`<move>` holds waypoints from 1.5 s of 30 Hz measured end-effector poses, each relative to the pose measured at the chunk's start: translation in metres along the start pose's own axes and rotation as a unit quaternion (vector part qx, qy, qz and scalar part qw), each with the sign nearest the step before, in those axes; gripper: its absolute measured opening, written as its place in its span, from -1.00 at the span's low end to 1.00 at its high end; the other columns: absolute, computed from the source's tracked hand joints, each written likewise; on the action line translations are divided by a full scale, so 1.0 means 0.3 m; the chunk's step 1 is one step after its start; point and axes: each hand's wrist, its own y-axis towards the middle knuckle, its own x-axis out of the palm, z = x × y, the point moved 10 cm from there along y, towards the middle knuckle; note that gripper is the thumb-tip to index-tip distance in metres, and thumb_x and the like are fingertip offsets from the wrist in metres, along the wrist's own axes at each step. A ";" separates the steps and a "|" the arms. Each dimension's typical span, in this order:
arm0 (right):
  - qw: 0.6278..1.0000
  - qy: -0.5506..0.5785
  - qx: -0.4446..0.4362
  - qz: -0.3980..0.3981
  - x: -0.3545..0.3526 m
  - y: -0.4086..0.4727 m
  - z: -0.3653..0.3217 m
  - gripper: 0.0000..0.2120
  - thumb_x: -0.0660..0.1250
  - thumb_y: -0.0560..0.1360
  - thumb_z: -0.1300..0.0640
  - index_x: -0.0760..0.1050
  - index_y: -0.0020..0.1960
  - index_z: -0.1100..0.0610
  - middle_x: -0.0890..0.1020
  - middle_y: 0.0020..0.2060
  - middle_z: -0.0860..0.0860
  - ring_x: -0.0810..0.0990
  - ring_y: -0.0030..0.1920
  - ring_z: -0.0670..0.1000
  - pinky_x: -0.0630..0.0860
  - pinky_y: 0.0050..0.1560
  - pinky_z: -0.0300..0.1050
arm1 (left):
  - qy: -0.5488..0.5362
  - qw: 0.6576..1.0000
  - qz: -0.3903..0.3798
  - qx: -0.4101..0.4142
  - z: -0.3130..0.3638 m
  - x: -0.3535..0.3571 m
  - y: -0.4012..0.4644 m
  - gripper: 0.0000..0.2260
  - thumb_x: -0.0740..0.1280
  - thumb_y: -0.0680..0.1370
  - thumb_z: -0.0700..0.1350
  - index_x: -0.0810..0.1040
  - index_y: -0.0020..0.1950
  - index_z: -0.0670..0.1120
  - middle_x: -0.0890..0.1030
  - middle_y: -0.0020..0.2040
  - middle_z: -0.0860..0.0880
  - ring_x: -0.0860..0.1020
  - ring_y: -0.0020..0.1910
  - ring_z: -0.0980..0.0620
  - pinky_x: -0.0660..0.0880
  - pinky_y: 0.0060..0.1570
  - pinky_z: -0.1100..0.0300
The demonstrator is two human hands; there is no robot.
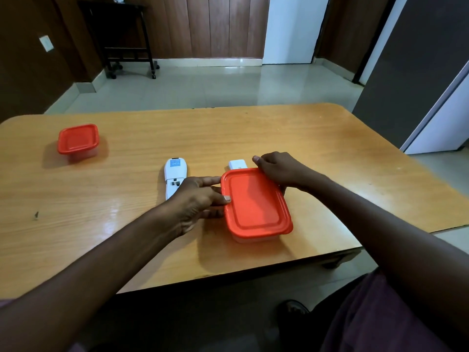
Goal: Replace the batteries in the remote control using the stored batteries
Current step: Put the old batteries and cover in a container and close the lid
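A person seated at a wooden table [279, 128] holds a rectangular container with a red lid [256, 201] between both hands. The left hand [200, 201] grasps its left edge, thumb on the lid's rim; the right hand [276, 171] grips the far right corner. The container's clear base is mostly hidden under the lid, and its contents cannot be seen. Just left of it lies a white remote control [173, 177], back up, its battery compartment open; the near end is covered by the left hand. A blue label on the remote's back is too small to read. A white battery cover [237, 164] lies behind the container, partly hidden by it. A smaller red-lidded container [78, 141] stands well apart at the table's far left, contents unclear.
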 end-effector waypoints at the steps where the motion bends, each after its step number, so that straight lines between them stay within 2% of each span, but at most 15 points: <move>1: 0.999 -0.039 -0.016 0.023 0.005 0.014 -0.011 -0.49 0.08 0.69 -0.14 0.36 -0.28 0.18 0.50 -0.31 0.13 0.60 -0.30 0.23 0.50 -0.43 -0.08 | 0.006 1.000 -0.006 -0.001 -0.001 0.003 0.002 -0.58 0.41 0.45 -0.47 0.59 0.27 -0.18 0.70 -0.22 -0.05 0.69 -0.24 -0.01 0.65 -0.26 0.08; 3: 0.995 -0.087 -0.028 0.048 0.021 0.041 -0.016 -0.44 0.05 0.70 -0.16 0.26 -0.36 0.16 0.48 -0.39 0.11 0.52 -0.31 0.20 0.32 -0.40 -0.09 | 0.013 1.000 -0.011 -0.003 -0.004 0.006 0.004 -0.60 0.40 0.45 -0.47 0.61 0.24 -0.18 0.71 -0.18 -0.06 0.70 -0.20 -0.02 0.66 -0.21 0.05; 7: 0.994 -0.093 -0.014 0.059 0.040 0.074 -0.014 -0.40 0.07 0.69 -0.18 0.24 -0.39 0.18 0.43 -0.41 0.11 0.42 -0.27 0.17 0.27 -0.24 -0.06 | 0.006 1.000 -0.009 -0.001 -0.006 -0.006 0.008 -0.60 0.41 0.44 -0.47 0.61 0.23 -0.20 0.70 -0.12 -0.09 0.69 -0.17 -0.04 0.65 -0.16 0.03; 11: 0.992 -0.119 -0.013 0.040 0.059 0.073 -0.020 -0.48 0.06 0.70 -0.15 0.45 -0.27 0.15 0.44 -0.33 0.11 0.49 -0.12 0.21 0.34 -0.13 -0.05 | -0.007 1.000 -0.001 0.001 -0.008 -0.015 0.012 -0.61 0.42 0.43 -0.47 0.62 0.21 -0.21 0.70 -0.12 -0.08 0.69 -0.15 -0.05 0.64 -0.06 -0.03; 15: 0.956 -0.238 -0.122 0.120 0.029 0.044 -0.098 -0.42 0.05 0.68 -0.20 0.51 -0.28 0.17 0.61 -0.28 0.17 0.62 -0.11 0.27 0.32 -0.24 -0.05 | -0.010 1.000 0.004 0.008 -0.010 -0.021 0.008 -0.64 0.43 0.44 -0.46 0.64 0.19 -0.22 0.71 -0.06 -0.09 0.67 -0.13 -0.05 0.64 -0.10 0.05; 17: 0.932 -0.273 -0.210 0.116 0.054 0.015 -0.160 -0.50 0.06 0.69 -0.18 0.52 -0.23 0.09 0.69 -0.17 0.13 0.62 -0.14 0.19 0.32 -0.25 -0.05 | -0.004 1.000 0.005 0.009 -0.010 -0.019 0.010 -0.64 0.43 0.44 -0.45 0.64 0.20 -0.21 0.70 -0.04 -0.08 0.67 -0.15 -0.01 0.65 -0.21 0.11; 20: 0.921 -0.266 -0.271 0.089 0.099 -0.018 -0.215 -0.51 0.07 0.69 -0.16 0.41 -0.28 0.10 0.63 -0.27 0.09 0.50 -0.28 0.09 0.30 -0.28 -0.06 | 0.010 1.000 -0.003 0.010 -0.009 -0.002 0.013 -0.65 0.43 0.45 -0.43 0.64 0.21 -0.21 0.70 0.03 -0.12 0.68 -0.16 0.03 0.63 -0.30 0.22; 24: 0.952 -0.215 -0.206 0.074 0.111 0.030 -0.177 -0.41 0.05 0.68 -0.20 0.49 -0.29 0.19 0.52 -0.40 0.11 0.55 -0.26 0.14 0.31 -0.26 -0.05 | 0.027 0.999 -0.010 0.015 -0.007 0.005 0.016 -0.66 0.44 0.45 -0.42 0.64 0.21 -0.24 0.70 0.04 -0.17 0.68 -0.13 0.00 0.64 -0.19 0.20; 29: 0.973 -0.192 -0.125 0.013 0.140 0.070 -0.138 -0.45 0.04 0.68 -0.18 0.33 -0.43 0.02 0.41 -0.41 0.02 0.49 -0.19 0.16 0.33 -0.17 -0.04 | 0.035 0.999 -0.021 0.013 -0.010 0.004 0.022 -0.66 0.43 0.46 -0.42 0.64 0.22 -0.24 0.70 0.02 -0.17 0.66 -0.10 -0.02 0.63 -0.14 0.18; 32: 0.978 -0.179 -0.104 0.023 0.138 0.080 -0.125 -0.47 0.04 0.67 -0.15 0.27 -0.45 0.00 0.40 -0.40 0.04 0.48 -0.18 0.18 0.31 -0.16 -0.04 | 0.037 0.999 -0.022 0.006 -0.020 0.008 0.018 -0.67 0.42 0.48 -0.39 0.64 0.24 -0.22 0.69 -0.03 -0.13 0.65 -0.18 0.02 0.62 -0.21 0.23; 34: 0.975 -0.192 -0.100 0.044 0.131 0.081 -0.119 -0.53 -0.02 0.63 -0.16 0.28 -0.41 -0.02 0.51 -0.28 0.14 0.52 -0.13 0.24 0.30 -0.17 -0.03 | 0.043 0.999 -0.011 -0.002 -0.025 0.006 0.010 -0.70 0.43 0.50 -0.33 0.65 0.22 -0.17 0.70 -0.12 -0.10 0.65 -0.31 0.09 0.58 -0.36 0.30; 36: 0.971 -0.206 -0.079 0.096 0.095 0.076 -0.102 -0.54 -0.03 0.62 -0.14 0.46 -0.28 0.03 0.62 -0.06 0.23 0.56 -0.06 0.27 0.32 -0.16 -0.04 | 0.069 0.997 0.019 -0.005 -0.023 -0.011 0.005 -0.75 0.47 0.50 -0.26 0.68 0.16 -0.13 0.70 -0.17 -0.07 0.63 -0.40 0.13 0.50 -0.46 0.36; 39: 0.940 -0.287 -0.056 0.177 0.017 0.041 -0.110 -0.53 0.03 0.69 -0.05 0.61 -0.01 0.22 0.66 0.01 0.22 0.62 0.01 0.29 0.36 -0.16 -0.06 | 0.113 0.991 0.066 0.017 -0.003 -0.053 -0.001 -0.83 0.51 0.48 -0.21 0.69 0.06 -0.10 0.67 -0.24 -0.04 0.59 -0.44 0.17 0.42 -0.55 0.40; 42: 0.881 -0.397 -0.164 0.199 0.027 0.010 -0.199 -0.54 0.05 0.71 -0.06 0.61 -0.05 0.17 0.69 -0.08 0.16 0.65 -0.08 0.25 0.33 -0.25 -0.07 | 0.133 0.987 0.071 0.060 0.023 -0.073 -0.012 -0.79 0.52 0.46 -0.24 0.70 0.09 -0.16 0.69 -0.19 -0.08 0.63 -0.31 0.08 0.54 -0.42 0.28; 45: 0.851 -0.355 -0.350 0.163 0.091 -0.049 -0.278 -0.58 0.10 0.69 -0.10 0.57 -0.13 0.12 0.65 -0.21 0.07 0.63 -0.19 0.12 0.30 -0.32 -0.11 | 0.168 0.977 0.071 0.111 0.046 -0.069 -0.013 -0.75 0.54 0.45 -0.21 0.72 0.12 -0.15 0.71 -0.12 -0.06 0.65 -0.14 0.02 0.60 -0.14 0.17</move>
